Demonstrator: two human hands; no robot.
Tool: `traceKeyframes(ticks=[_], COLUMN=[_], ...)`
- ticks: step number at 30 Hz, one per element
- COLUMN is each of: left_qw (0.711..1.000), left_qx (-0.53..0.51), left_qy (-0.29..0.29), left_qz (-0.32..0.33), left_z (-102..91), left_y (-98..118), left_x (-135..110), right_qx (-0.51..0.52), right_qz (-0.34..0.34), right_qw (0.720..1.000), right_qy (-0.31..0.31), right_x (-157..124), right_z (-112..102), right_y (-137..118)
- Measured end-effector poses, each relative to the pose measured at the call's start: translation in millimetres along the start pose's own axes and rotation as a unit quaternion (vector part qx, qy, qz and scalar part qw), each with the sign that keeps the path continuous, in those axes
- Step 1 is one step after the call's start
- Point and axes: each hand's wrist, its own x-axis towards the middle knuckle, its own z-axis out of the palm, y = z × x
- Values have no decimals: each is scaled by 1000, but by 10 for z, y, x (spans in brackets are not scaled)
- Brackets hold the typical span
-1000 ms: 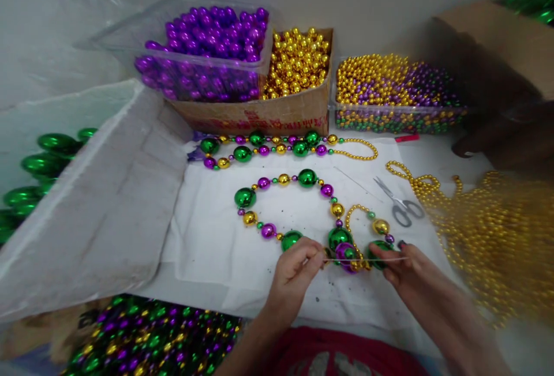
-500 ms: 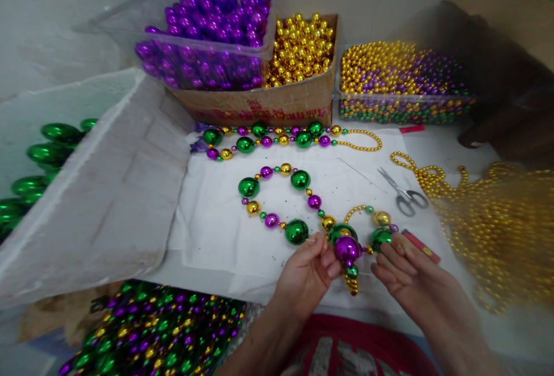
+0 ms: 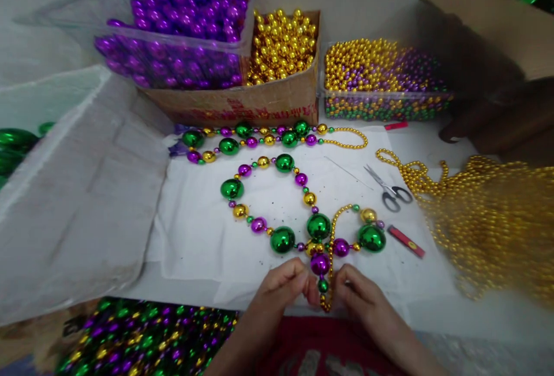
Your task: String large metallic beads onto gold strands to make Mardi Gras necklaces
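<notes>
A bead necklace [image 3: 283, 240] of green, purple and gold balls lies looped on a white cloth, its small gold bead strand [image 3: 332, 260] running down between my hands. My left hand [image 3: 288, 286] is closed beside the purple ball [image 3: 320, 263] at the near end, fingertips against or just beside the small beads. To the right of the strand, my right hand [image 3: 361, 292] is also closed, thumb and forefinger together. What either pinch holds is too small or hidden to make out. A large green ball [image 3: 372, 238] rests beyond my right hand.
Scissors [image 3: 388, 191], a red lighter-like piece [image 3: 405, 241] and a long thin needle [image 3: 348, 172] lie on the cloth [image 3: 194, 220]. Another necklace [image 3: 229, 146] stretches behind. Boxes of purple balls [image 3: 173, 47], gold balls [image 3: 283, 47] and mixed beads [image 3: 367, 73] line the back. Gold strands [image 3: 489, 220] pile at right.
My hands have drawn closer together and nearer to my body. The right hand has left the green ball, which now lies on the cloth. The view has shifted to the right.
</notes>
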Motion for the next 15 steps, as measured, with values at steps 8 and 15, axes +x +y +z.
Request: traceKeyframes(ticks=[8, 15], left_qw=[991, 950], left_qx=[-113, -95], left_qy=[55, -5], left_qz=[45, 298], left_z=[18, 461], left_y=[254, 1900], left_x=[-4, 374], right_qx=[115, -123], right_qz=[63, -241], right_qw=[967, 955], right_qy=[-219, -123], right_x=[161, 610], right_z=[70, -249], right_y=[-411, -2251])
